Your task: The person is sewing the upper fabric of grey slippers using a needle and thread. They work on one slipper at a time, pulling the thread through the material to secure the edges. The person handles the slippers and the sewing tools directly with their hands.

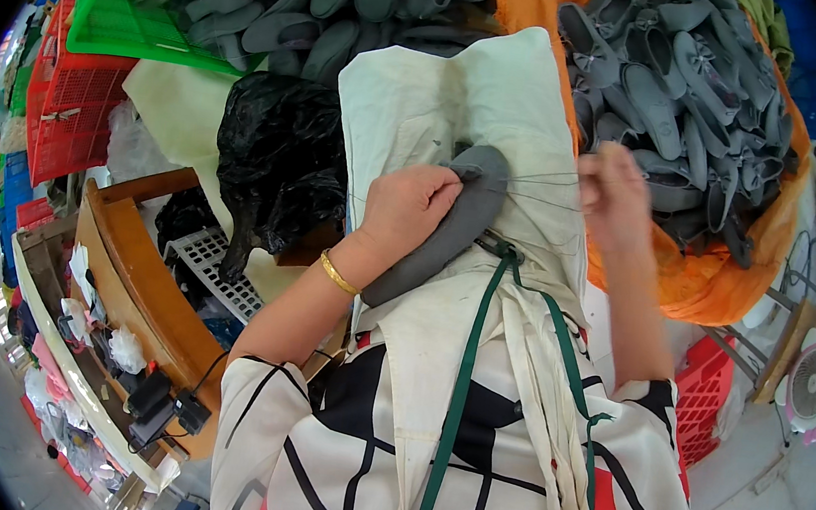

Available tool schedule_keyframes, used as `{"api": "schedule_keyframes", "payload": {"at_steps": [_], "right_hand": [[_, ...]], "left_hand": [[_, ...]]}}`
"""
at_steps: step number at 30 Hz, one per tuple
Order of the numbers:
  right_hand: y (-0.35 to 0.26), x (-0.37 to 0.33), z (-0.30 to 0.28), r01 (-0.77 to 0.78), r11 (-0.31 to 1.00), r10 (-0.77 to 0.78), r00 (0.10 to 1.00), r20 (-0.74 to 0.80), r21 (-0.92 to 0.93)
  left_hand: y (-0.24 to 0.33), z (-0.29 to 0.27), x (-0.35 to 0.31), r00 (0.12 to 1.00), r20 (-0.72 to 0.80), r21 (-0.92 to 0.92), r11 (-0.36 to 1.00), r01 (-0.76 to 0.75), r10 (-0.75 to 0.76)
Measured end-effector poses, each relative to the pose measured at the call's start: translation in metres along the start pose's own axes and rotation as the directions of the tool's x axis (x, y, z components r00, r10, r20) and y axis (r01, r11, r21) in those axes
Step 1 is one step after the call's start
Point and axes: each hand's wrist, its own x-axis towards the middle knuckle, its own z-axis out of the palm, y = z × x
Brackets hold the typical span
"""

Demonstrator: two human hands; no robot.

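"Where are the fingers, and what do they have?"

"I see the left hand (408,213) with its thumb and fingers pressed together, pinching the edge of a dark grey shoe (467,226) near its upper end. The shoe lies under and to the right of that hand, slanting from upper right to lower left, its near end beside a gold bracelet (337,273) on the wrist."

"And the right?"

"The right hand (618,193) is raised well apart from the shoe, its fingers curled together on two thin dark threads (542,180). Those run nearly straight across from the shoe's upper end. The hand is blurred, so I can't tell whether it also holds a needle."

"What's beneath and around them?"

"Below the shoe I have a pale padded cloth (396,93) in front of the person, with a green strap (461,392) hanging over a cream apron (418,387). Beyond it, to the right, an orange sack (715,300) brims with grey shoes (652,102). At upper left, more shoes (298,26) are heaped beside a green crate (140,43); nearer sits a black plastic bag (273,159). Far right, a small fan (814,380)."
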Motion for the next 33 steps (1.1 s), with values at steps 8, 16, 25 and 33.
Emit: {"api": "schedule_keyframes", "payload": {"at_steps": [8, 16, 25, 33], "right_hand": [[-0.168, -0.037, -0.297, 0.601, 0.785, -0.332, 0.613, -0.717, 0.151], [-0.217, -0.066, -0.326, 0.667, 0.618, -0.638, 0.117, -0.761, -0.416], [-0.247, -0.058, -0.323, 0.668, 0.448, -0.875, 0.194, -0.443, -0.594], [-0.279, -0.073, -0.274, 0.422, 0.186, -0.979, 0.159, -0.129, -0.887]], "left_hand": [[-0.013, 0.002, 0.009, 1.000, 0.029, -0.147, 0.989, 0.008, -0.004], [-0.010, 0.000, 0.008, 0.997, 0.068, 0.005, 0.999, -0.040, 0.039], [-0.010, -0.011, 0.017, 0.927, 0.072, 0.213, 0.902, -0.375, 0.368], [-0.016, -0.010, 0.029, 0.846, 0.296, 0.429, 0.730, -0.532, 0.443]]}}
